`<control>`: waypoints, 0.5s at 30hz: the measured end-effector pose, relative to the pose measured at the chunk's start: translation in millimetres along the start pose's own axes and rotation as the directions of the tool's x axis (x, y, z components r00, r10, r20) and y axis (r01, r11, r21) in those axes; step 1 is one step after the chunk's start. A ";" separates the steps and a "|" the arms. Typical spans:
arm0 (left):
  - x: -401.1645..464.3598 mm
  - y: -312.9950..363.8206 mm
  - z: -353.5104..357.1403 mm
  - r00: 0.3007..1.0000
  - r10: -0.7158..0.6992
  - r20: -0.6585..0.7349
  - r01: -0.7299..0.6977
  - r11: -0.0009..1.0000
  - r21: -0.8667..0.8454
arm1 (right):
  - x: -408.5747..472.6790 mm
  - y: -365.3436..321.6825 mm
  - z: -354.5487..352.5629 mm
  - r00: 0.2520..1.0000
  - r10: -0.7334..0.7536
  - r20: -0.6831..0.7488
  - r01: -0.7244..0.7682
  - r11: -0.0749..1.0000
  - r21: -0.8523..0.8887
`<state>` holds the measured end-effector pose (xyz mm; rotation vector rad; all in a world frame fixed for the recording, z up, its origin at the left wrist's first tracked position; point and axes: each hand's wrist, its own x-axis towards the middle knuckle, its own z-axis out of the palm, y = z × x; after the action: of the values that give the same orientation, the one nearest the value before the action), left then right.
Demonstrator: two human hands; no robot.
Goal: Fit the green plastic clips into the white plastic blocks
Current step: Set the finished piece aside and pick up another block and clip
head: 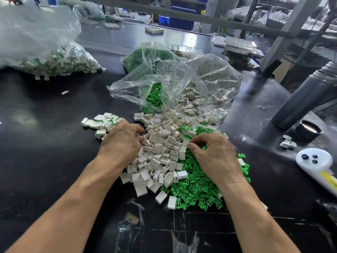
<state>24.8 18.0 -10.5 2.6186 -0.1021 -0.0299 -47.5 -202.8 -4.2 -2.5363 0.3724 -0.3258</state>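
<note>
A dark tabletop (45, 161) seen from above, with two bare forearms reaching in from its near edge. Toward the far left corner lies a clear bag of finished pieces (45, 57). Just left of centre, a small cluster of assembled blocks (102, 123) sits beside the left hand (122, 141), whose fingers curl down into the heap of white plastic blocks (160, 154); whether they grip one cannot be told. Right of that heap spreads the pile of green plastic clips (197, 189), and the right hand (213, 156) rests on it, fingertips pinched together at the blocks' edge, seemingly on a small piece. The step looks like picking one of each; lifting both clear of the piles before pressing them together would help. Open bags (182, 84) crowd the far side, a grey cylinder (306, 95) and a white tool (317, 161) the right edge; bare room lies near-left.
</note>
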 end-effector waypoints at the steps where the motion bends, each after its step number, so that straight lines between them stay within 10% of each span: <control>1: 0.3 -0.1 -0.1 1.000 -0.002 -0.004 0.002 1.000 -0.014 | 0.2 -0.2 0.1 1.000 -0.002 -0.002 0.002 1.000 -0.005; 9: 1.2 -2.0 1.1 0.997 -0.039 -0.067 0.027 0.984 -0.176 | -0.8 -2.2 1.4 0.999 -0.026 -0.046 0.025 1.000 -0.012; 15: 0.3 -1.3 -1.5 0.998 -0.053 -0.031 0.041 0.953 -0.301 | -0.3 -1.2 -0.5 0.992 0.034 -0.124 0.015 0.927 0.374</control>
<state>25.3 19.9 -9.9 2.3153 -0.0188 -0.0105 -47.7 -202.0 -3.1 -2.1437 0.3344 -0.5069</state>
